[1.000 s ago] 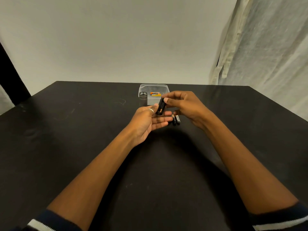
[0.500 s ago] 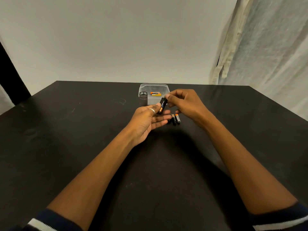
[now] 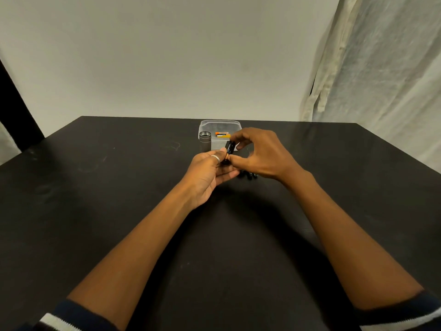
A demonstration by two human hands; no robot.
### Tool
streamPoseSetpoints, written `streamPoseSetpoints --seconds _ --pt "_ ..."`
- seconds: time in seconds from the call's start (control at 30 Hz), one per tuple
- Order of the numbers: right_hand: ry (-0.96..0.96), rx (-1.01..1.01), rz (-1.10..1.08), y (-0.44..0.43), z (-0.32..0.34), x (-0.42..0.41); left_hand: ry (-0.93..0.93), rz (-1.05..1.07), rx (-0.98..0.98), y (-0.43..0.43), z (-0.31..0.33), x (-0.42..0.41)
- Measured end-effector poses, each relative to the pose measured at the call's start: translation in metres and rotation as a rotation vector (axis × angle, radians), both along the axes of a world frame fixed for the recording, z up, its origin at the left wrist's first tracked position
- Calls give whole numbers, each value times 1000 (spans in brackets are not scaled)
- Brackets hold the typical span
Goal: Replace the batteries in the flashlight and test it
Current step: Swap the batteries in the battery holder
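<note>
My right hand [image 3: 265, 156] pinches a black battery with a copper end [image 3: 229, 148] between forefinger and thumb, tilted nearly upright. The battery's lower end meets a small dark battery holder [image 3: 225, 161], mostly hidden, gripped between the thumb and fingers of my left hand [image 3: 207, 174]; a ring sits on that thumb. The grey flashlight body [image 3: 205, 141] stands upright on the black table [image 3: 119, 187], open end up, just beyond my left hand. A few loose batteries [image 3: 248, 175] lie on the table under my right hand.
A clear plastic box [image 3: 220, 125] with orange batteries [image 3: 222, 134] inside stands behind the flashlight body near the table's far edge. A pale curtain hangs at the right and a plain wall is behind the table.
My right hand has shifted its grip on the battery, thumb now at its lower end, and the battery has dropped slightly toward my left hand. My right hand now covers most of the loose batteries.
</note>
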State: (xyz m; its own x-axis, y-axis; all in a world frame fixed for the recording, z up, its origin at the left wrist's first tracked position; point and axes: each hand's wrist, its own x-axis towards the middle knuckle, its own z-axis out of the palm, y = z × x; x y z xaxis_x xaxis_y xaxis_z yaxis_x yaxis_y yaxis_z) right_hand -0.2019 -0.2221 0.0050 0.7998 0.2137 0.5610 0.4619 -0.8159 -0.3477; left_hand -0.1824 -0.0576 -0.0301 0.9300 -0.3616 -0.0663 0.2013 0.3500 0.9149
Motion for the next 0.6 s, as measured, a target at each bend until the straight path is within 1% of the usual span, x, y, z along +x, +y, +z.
streamPoseSetpoints --seconds 0.3,0.6 --pt "-27 -153 -48 7 2 -6 -60 -10 36 2 -4 2" --pt "5 -135 -33 7 -1 -8 -78 -28 80 1 -5 2"
